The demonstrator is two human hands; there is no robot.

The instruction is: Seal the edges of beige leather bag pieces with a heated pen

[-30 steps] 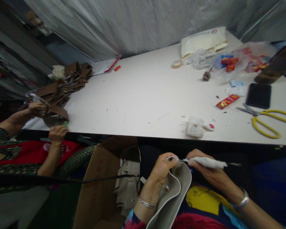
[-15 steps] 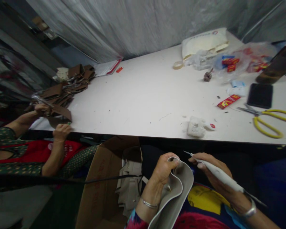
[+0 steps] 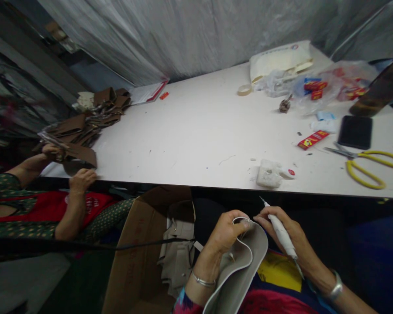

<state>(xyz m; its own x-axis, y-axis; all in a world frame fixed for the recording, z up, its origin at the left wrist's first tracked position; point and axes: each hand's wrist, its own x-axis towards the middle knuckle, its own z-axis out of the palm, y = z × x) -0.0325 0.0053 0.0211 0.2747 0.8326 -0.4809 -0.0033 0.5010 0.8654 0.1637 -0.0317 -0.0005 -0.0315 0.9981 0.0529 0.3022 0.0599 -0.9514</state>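
At the lower centre of the frame, the curved grey leather panel (image 3: 240, 266) runs lengthwise from the lap up to the left hand (image 3: 225, 231), whose fingers pinch its white-edged top. Just right, the right hand (image 3: 288, 231) grips a slim white pen-shaped tool (image 3: 281, 231), tip pointing up-left (away from the panel). No writing is readable.
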